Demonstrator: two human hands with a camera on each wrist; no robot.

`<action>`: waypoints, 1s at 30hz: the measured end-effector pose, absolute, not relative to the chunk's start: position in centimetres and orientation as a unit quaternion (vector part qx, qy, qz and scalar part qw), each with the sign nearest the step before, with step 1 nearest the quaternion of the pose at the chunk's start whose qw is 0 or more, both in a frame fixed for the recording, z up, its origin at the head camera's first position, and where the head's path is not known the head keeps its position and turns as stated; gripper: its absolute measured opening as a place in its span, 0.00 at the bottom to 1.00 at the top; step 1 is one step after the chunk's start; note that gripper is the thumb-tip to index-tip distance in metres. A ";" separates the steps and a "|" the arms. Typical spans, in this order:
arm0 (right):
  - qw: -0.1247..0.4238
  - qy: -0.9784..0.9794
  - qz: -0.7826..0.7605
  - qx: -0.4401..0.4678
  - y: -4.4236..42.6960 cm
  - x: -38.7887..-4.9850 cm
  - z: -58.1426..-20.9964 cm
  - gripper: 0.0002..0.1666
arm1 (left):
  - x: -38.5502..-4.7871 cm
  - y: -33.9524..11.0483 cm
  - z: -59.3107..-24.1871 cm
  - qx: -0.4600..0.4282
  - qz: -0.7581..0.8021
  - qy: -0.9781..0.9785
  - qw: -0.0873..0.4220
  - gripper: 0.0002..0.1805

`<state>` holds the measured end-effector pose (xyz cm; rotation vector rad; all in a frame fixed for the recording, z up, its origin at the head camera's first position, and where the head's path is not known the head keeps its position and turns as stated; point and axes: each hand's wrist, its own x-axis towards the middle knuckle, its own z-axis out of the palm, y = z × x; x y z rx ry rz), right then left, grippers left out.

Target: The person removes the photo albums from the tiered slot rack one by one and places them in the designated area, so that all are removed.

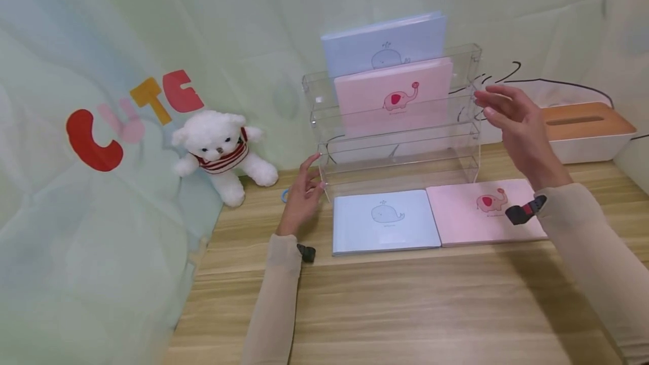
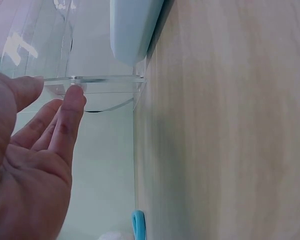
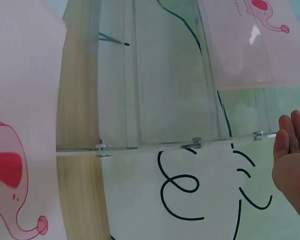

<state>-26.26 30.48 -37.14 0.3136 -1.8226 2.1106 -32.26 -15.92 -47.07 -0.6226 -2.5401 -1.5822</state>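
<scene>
A clear acrylic tiered rack (image 1: pixel 395 156) stands on the wooden table. In its upper tiers lean a blue whale booklet (image 1: pixel 350 52) and, before it, a pink elephant booklet (image 1: pixel 365 94). My left hand (image 1: pixel 300 199) is at the rack's left side panel; in the left wrist view its fingertips (image 2: pixel 74 95) touch the panel's edge. My right hand (image 1: pixel 522 128) is raised by the upper right side panel, fingers extended; whether it touches cannot be made out. In front of the rack another blue whale booklet (image 1: pixel 355 230) and another pink elephant booklet (image 1: pixel 456 221) lie side by side.
A white teddy bear (image 1: pixel 230 179) in a striped top sits at the left. At the right is a white tissue box (image 1: pixel 583 148) with a wood-coloured lid. A blue ring-like item (image 1: pixel 285 195) lies behind my left hand. A patterned cloth (image 1: pixel 243 44) hangs behind the table.
</scene>
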 end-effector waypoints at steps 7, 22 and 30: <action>0.163 -0.647 0.734 0.125 29.2 -27.4 -35.8 0.31 | -32.3 -16.0 -47.2 -0.205 -0.504 -0.837 0.057 0.41; 0.155 -0.656 0.727 0.128 27.7 -30.0 -33.6 0.32 | -32.2 -15.8 -47.2 -0.199 -0.504 -0.839 0.057 0.42; 0.172 -0.640 0.739 0.124 27.1 -30.8 -33.3 0.29 | -32.2 -15.9 -47.3 -0.206 -0.510 -0.834 0.055 0.41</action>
